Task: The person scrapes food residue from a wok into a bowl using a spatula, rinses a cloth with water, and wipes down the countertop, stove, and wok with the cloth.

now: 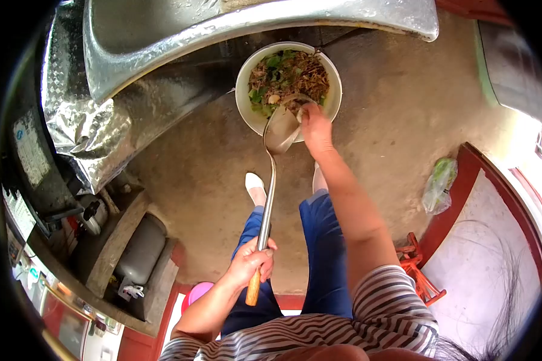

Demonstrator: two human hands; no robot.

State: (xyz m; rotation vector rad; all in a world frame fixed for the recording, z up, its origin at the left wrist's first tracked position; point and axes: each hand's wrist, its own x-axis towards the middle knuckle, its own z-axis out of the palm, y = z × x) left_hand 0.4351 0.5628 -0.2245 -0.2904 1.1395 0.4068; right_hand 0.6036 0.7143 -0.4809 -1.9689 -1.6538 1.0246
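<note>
Left hand (251, 262) clamps the ladle (272, 174) handle, steadying it; right hand (315, 127), at twelve o'clock, fingers together, scrapes food into the bowl (244, 78).

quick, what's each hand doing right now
Left hand: closed around the ladle handle.
Right hand: at the ladle's scoop over the bowl; grip unclear.

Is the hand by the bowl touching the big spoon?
Touching. In the head view, the right hand rests its fingertips on the rim of the ladle, just over the bowl of food; no gap shows between them. The left hand grips the ladle's handle.
</note>
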